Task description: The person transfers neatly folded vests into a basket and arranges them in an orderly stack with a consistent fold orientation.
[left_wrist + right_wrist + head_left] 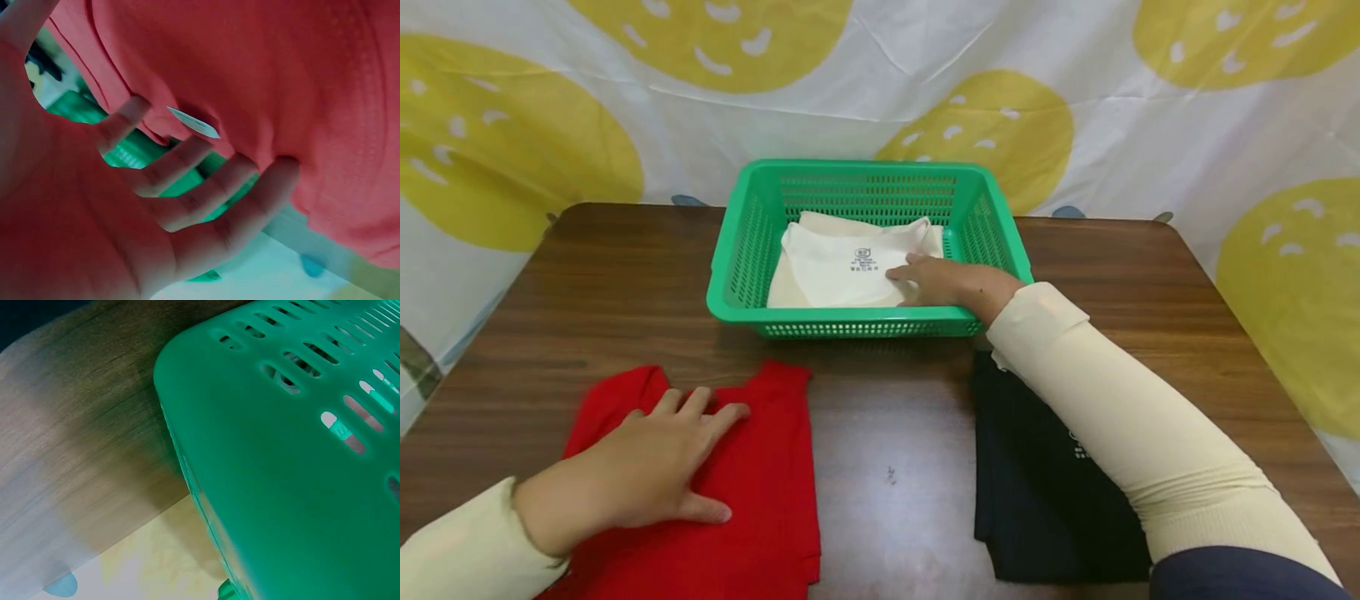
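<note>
A folded white garment [827, 267] with small dark print lies on cream cloth [784, 290] inside a green basket [865, 169]. Reaching over the basket's front right corner, my right hand [951, 281] rests on the right part of the white garment with fingers extended. My left hand [655, 458] lies spread on a red garment [767, 492] at the front left. In the left wrist view its fingers touch the red cloth beside a small white tag [194, 122]. The basket wall [250, 462] hides most of the right hand in the right wrist view.
A folded black garment [1037, 500] lies at the front right, partly under my right forearm. The brown wooden table [887, 417] shows between the two garments. Behind it hangs a white curtain [917, 50] with yellow fruit shapes.
</note>
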`<state>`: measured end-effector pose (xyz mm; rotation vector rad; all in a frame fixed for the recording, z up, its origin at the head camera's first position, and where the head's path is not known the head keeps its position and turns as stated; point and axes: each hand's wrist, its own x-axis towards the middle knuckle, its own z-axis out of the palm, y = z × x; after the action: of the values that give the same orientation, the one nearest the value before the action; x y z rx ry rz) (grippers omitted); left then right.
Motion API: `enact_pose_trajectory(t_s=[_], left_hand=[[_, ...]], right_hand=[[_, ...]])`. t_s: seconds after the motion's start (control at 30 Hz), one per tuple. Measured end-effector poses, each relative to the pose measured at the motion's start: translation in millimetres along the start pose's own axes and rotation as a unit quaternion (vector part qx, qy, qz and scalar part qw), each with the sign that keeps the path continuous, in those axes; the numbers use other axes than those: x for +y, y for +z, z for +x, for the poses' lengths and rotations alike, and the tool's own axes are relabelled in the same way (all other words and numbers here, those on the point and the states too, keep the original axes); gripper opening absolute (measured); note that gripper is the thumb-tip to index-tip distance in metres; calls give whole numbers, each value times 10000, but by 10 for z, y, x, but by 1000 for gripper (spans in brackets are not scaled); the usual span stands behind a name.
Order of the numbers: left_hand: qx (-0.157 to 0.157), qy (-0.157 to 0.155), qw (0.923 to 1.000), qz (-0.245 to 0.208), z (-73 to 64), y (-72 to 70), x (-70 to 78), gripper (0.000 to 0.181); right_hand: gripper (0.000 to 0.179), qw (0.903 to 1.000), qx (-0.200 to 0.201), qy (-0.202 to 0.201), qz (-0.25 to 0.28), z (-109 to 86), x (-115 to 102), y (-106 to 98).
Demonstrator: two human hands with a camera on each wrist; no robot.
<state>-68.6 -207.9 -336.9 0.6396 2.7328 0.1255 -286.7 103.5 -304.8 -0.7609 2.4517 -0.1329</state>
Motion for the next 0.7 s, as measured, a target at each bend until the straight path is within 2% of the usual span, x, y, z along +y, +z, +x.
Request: enact_pose_trajectory(t_s=[0.4, 0.53, 0.7], left_hand=[[-38, 326, 9989, 339, 219, -54, 441, 103], [-2, 344, 9976, 602, 309, -67, 596, 100], [-105, 379, 9960, 807, 420, -89, 775, 98]], right_hand=[[66, 9999, 76, -74, -19, -11, -10, -3], [66, 9999, 103, -101, 12, -1, 10, 5], [66, 9999, 90, -34, 63, 2, 28, 31]])
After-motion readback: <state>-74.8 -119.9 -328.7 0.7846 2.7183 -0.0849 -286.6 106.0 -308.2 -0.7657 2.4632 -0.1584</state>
